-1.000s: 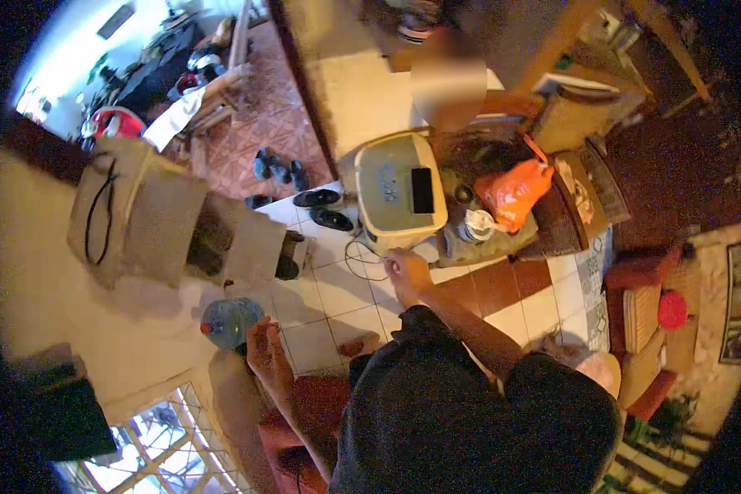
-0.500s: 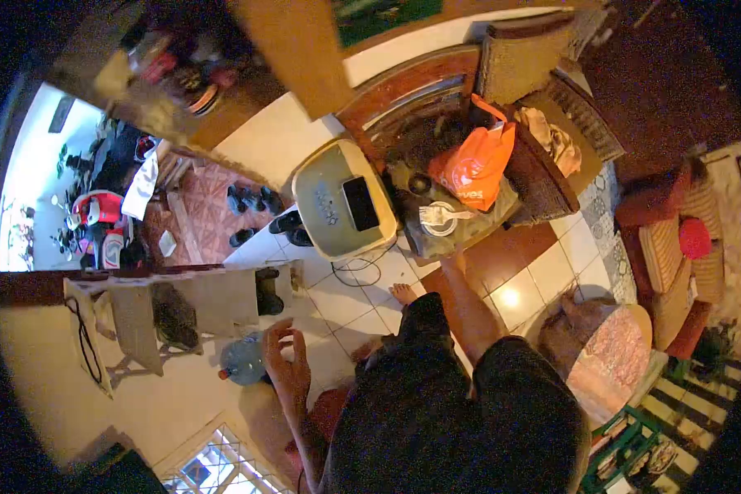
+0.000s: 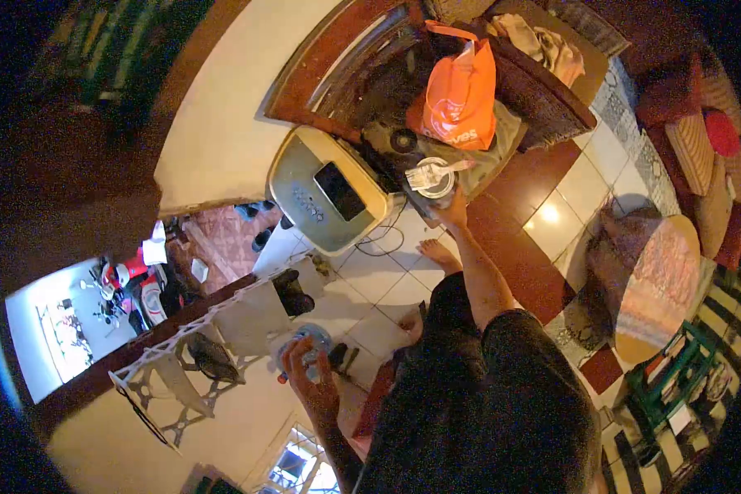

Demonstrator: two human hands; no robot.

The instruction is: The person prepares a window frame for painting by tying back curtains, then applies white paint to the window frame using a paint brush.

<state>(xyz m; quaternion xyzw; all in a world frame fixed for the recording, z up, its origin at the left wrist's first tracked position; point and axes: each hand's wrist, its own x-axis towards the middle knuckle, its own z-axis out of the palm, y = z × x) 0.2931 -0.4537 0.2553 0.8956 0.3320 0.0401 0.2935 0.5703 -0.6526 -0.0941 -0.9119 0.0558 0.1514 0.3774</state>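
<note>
My right arm reaches forward, and my right hand (image 3: pixel 453 212) is closed at the near side of a round white tub (image 3: pixel 443 188). Some of its fingers are hidden behind the tub. Across the tub's top lies a paintbrush (image 3: pixel 426 175) with wide, whitish bristles and a pinkish handle. My left hand (image 3: pixel 314 385) is raised at the lower left with its fingers apart and slightly curled, holding nothing. Behind it, partly covered by the fingers, is a clear bluish plastic water bottle (image 3: pixel 311 336) with a red cap.
An orange bag (image 3: pixel 461 99) stands on a cloth-covered table (image 3: pixel 509 136). Left of it is a washing machine (image 3: pixel 284 185) with a dark flat object on its lid. A cable (image 3: pixel 380 239) loops over the floor. A shoe rack (image 3: pixel 251 317), an ironing board (image 3: pixel 659 276) and a sofa (image 3: pixel 692 156) surround the room.
The view has turned and shifted, so the table and bag appear higher. My left hand now overlaps the water bottle, its fingers more upright. My right hand stays at the tub.
</note>
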